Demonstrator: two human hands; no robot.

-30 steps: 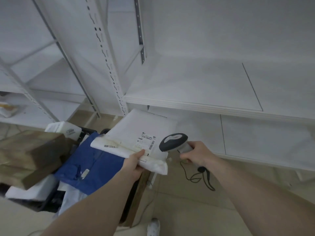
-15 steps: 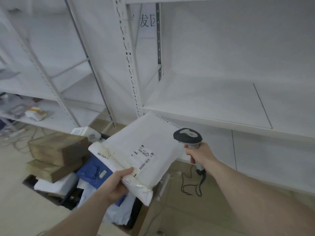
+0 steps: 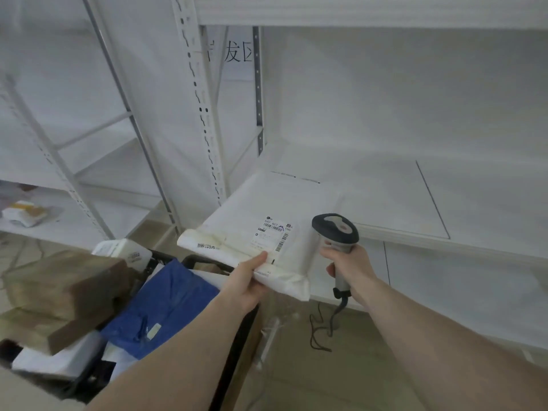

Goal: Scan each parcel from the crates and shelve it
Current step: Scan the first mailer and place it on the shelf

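Note:
My left hand [image 3: 244,281] grips the near edge of a flat white parcel [image 3: 267,212] with a barcode label [image 3: 274,237] facing up. The parcel's far end lies over the front left corner of the white shelf board [image 3: 385,188]. My right hand [image 3: 350,264] holds a grey handheld scanner [image 3: 335,229] upright just right of the parcel, its head level with the label. The scanner's cable [image 3: 323,330] hangs down to the floor.
A black crate [image 3: 207,261] at lower left holds a blue bag [image 3: 166,304], brown boxes [image 3: 59,289] and white parcels [image 3: 124,252]. White slotted uprights [image 3: 201,114] frame the shelving. A small package [image 3: 23,213] lies on the left rack's low shelf.
The parcel has been raised and pushed forward, so its far end now reaches over the shelf board's corner. The scanner has risen with it beside the label. The view tilted upward.

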